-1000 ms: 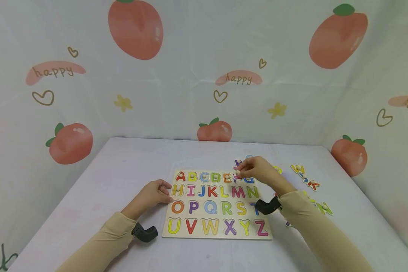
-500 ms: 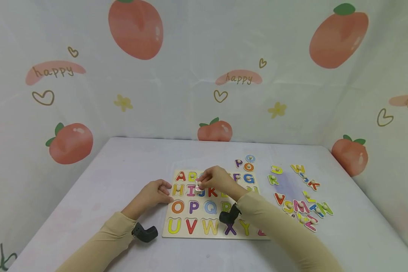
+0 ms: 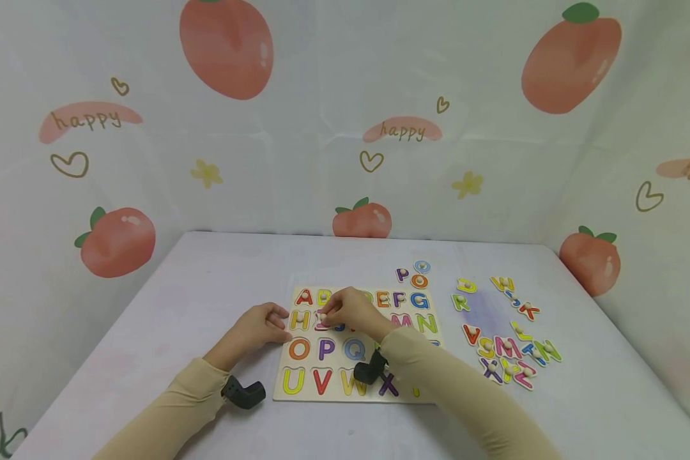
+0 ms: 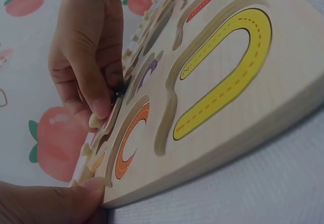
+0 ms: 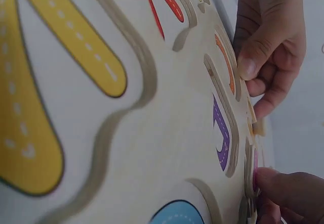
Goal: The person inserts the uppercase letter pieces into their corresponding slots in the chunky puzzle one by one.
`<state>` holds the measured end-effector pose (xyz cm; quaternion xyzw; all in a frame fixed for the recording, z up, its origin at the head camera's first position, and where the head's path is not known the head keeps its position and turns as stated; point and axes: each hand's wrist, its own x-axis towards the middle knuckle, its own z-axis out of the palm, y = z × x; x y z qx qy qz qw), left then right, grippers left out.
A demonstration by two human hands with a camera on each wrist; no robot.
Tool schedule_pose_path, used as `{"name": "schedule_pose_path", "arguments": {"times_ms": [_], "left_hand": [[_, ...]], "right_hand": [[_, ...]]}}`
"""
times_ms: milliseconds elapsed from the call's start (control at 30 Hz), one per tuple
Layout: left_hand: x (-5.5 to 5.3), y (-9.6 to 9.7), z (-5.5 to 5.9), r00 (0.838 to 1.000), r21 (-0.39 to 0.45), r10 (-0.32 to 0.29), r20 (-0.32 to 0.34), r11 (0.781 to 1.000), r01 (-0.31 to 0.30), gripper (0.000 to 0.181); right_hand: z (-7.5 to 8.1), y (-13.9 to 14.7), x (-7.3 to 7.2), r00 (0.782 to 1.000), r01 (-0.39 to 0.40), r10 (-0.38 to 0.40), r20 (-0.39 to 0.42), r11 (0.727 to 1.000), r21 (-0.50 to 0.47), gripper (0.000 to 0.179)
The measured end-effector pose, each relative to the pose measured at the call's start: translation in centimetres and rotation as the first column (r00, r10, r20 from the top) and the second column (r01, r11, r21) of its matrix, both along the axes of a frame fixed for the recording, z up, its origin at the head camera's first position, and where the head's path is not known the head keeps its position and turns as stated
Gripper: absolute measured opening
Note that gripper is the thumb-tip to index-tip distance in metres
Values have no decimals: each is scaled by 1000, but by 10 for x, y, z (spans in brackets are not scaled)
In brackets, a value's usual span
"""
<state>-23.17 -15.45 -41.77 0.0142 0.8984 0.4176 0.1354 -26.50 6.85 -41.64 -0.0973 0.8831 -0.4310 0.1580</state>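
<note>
Here's my right hand (image 3: 351, 310), thumb and fingers closed in a pinch on a small pink letter (image 3: 321, 317) by its knob; it sits at the I slot of the alphabet board (image 3: 336, 365), though I can't tell whether it's seated. My left hand (image 3: 257, 327) is just left of that, fingers relaxed and lightly bent, holding nothing up, thumb resting on the board's edge.

Right between my two hands sits the yellow H (image 3: 300, 320), knob up in its place. A touch beyond, in the far row, there's the red A (image 3: 305, 296), then over to the right of my pinching hand the orange E (image 3: 383, 299), purple F (image 3: 399, 299) and blue G (image 3: 419, 300), all in their slots.

Looking past the board, right of my right hand: a loose purple P (image 3: 402, 275), orange O (image 3: 419, 281) and blue Q (image 3: 421, 266). Well off to the right, more letters (image 3: 507, 347) lie scattered on the white desk (image 3: 236, 265). Farthest from my hands, the fruit-print cloth (image 3: 287, 160) hangs behind it all.
</note>
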Motion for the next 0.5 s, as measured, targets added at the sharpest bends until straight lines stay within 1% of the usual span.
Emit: {"name": "schedule_pose_path", "arguments": {"times_ms": [133, 300, 500], "left_hand": [[0, -1, -1, 1000, -1, -4, -7, 1000, 4, 47], [0, 0, 1, 1000, 6, -8, -7, 1000, 8, 48], [1, 0, 2, 1000, 6, -6, -4, 1000, 6, 47]], "right_hand": [[0, -4, 0, 1000, -4, 5, -9, 1000, 23, 10], [4, -7, 2, 1000, -18, 19, -15, 1000, 22, 10], [5, -8, 4, 1000, -16, 17, -18, 999, 33, 10]]}}
